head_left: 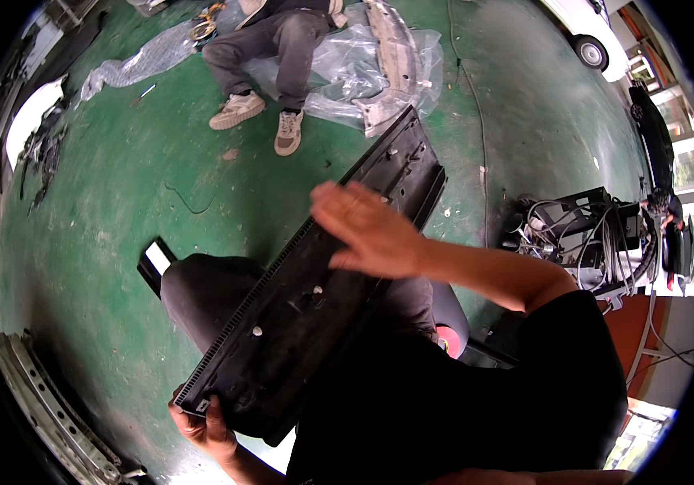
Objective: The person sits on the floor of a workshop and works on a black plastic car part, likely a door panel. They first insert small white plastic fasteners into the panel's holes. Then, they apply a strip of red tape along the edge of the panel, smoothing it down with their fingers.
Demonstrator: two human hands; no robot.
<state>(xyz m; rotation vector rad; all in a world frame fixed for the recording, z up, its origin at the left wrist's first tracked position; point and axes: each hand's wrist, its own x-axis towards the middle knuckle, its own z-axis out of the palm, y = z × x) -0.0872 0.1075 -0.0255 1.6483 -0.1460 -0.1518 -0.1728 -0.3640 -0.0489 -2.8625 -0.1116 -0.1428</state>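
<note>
A long black plastic panel (290, 311) lies slantwise across my lap, running from lower left to upper right. Ribbed teeth line its left edge, and a few pale clips (257, 331) sit on its face. My left hand (205, 428) grips the lower left corner, thumb on top and fingers mostly hidden underneath. Over the panel's upper half is my right hand (367, 230), its fingers stretched out and reaching the ribbed edge; whether the palm touches the surface I cannot tell.
Across the green floor (104, 267) a person (274, 56) sits by clear plastic sheeting (339, 81) and a long worn part (395, 56). Cabled equipment (590, 234) stands at right. A perforated metal beam (60, 416) lies lower left, and a black object with a white patch (155, 260) beyond my knee.
</note>
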